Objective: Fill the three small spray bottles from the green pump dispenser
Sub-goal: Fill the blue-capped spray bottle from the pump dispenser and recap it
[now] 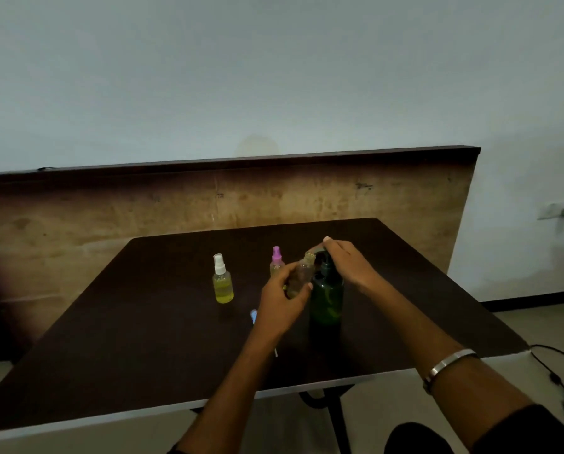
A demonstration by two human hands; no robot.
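On the dark table [143,322] stood the green pump dispenser [327,299] — the right hand [346,263] pressing its head. At its ten o'clock, the left hand [284,296] gripped the uncapped clear spray bottle [300,275] under the spout; the third fill seemed underway — next, keeping that mouth aligned.

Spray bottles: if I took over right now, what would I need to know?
Left hand holds the open clear bottle up to the spout of the green pump dispenser.
Right hand rests on the pump head, ready to press.
White-capped bottle stands filled with yellow liquid on the table. Pink-capped bottle stands behind the left hand; its level is hard to see.
A small blue piece lies by the left wrist, possibly the missing cap.
Left: pump this bottle full, cap it.
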